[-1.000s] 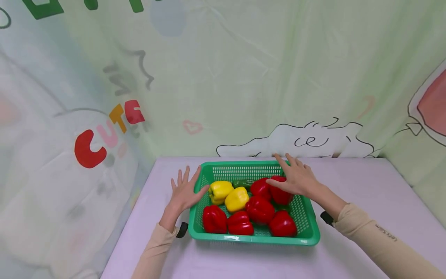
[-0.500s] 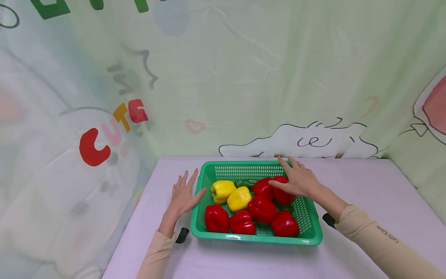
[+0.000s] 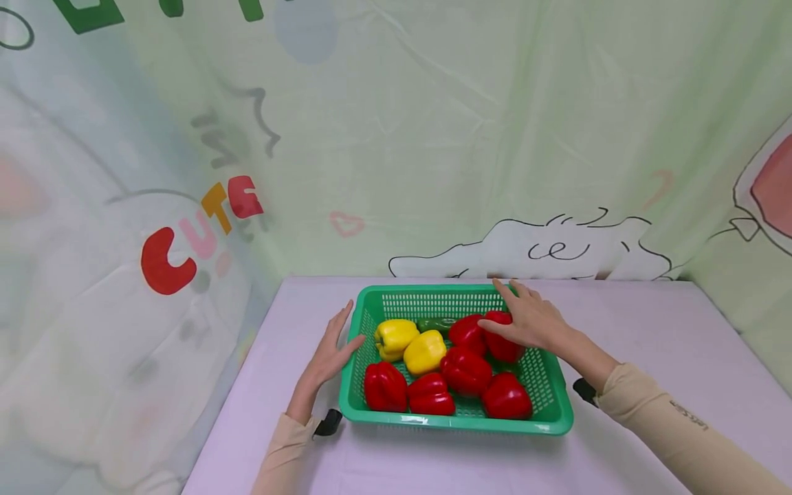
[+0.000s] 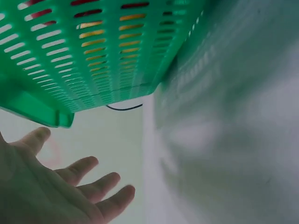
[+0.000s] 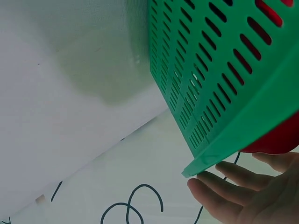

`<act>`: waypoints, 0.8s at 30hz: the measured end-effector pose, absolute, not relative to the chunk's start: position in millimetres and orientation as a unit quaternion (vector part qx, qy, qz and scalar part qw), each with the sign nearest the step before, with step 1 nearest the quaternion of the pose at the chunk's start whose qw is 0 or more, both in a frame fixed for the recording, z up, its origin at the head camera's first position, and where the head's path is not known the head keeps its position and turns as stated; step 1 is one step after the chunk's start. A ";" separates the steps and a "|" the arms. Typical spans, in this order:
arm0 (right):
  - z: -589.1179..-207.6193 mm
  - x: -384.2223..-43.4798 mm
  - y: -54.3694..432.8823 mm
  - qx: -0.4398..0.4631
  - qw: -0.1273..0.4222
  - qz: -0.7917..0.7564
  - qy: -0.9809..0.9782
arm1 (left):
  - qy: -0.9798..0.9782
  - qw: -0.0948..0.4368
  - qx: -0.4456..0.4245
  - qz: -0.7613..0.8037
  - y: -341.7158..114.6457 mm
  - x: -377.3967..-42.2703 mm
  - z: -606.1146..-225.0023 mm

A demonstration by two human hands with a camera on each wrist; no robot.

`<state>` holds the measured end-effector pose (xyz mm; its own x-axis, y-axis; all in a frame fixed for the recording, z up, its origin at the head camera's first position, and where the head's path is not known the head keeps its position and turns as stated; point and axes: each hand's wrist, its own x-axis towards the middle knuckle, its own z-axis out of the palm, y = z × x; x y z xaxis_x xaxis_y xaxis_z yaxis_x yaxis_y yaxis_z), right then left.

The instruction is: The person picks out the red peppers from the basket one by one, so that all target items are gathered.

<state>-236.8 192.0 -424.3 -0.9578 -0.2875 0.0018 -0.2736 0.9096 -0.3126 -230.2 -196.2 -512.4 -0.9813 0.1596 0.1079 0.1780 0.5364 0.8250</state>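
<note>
A green slotted plastic basket (image 3: 454, 425) stands on the table, holding red bell peppers (image 3: 466, 371), two yellow bell peppers (image 3: 424, 353) and a dark green cucumber-like vegetable (image 3: 436, 326). Beside its left rim is my left hand (image 3: 328, 356), fingers extended and palm toward the basket. In the left wrist view, that left hand (image 4: 56, 186) has its spread fingers just off the basket's rim. My right hand (image 3: 529, 317) is over the back right corner, fingers spread, partly covering a red pepper. The right wrist view has the right hand's fingertips (image 5: 202, 186) right at the rim.
The basket rests on a pale lilac tabletop (image 3: 396, 460). Behind it hangs a light green printed curtain (image 3: 433, 137), which also runs along the left and right sides. Dark wrist bands (image 3: 328, 423) sit at both cuffs.
The view has shifted slightly. My left hand has turned, its fingers now closer together and more edge-on beside the basket. The right hand and the peppers stay about where they were.
</note>
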 end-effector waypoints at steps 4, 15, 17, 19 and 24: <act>-425.9 -236.3 191.7 -0.156 0.012 -0.156 0.975 | -0.831 0.004 -0.124 -0.543 -194.3 -231.8 -518.0; -435.7 -235.6 187.5 -0.167 0.017 -0.132 0.977 | -0.732 -0.055 -0.182 -0.655 -191.5 -233.7 -520.3; -436.3 -236.3 186.7 -0.165 0.024 -0.128 0.978 | -0.720 -0.059 -0.185 -0.667 -191.1 -234.8 -525.1; -435.8 -236.6 186.1 -0.166 0.028 -0.125 0.978 | -0.715 -0.055 -0.187 -0.672 -190.4 -236.1 -530.1; -431.0 -237.0 187.9 -0.175 0.041 -0.131 0.975 | -0.699 -0.051 -0.189 -0.688 -188.1 -237.4 -536.9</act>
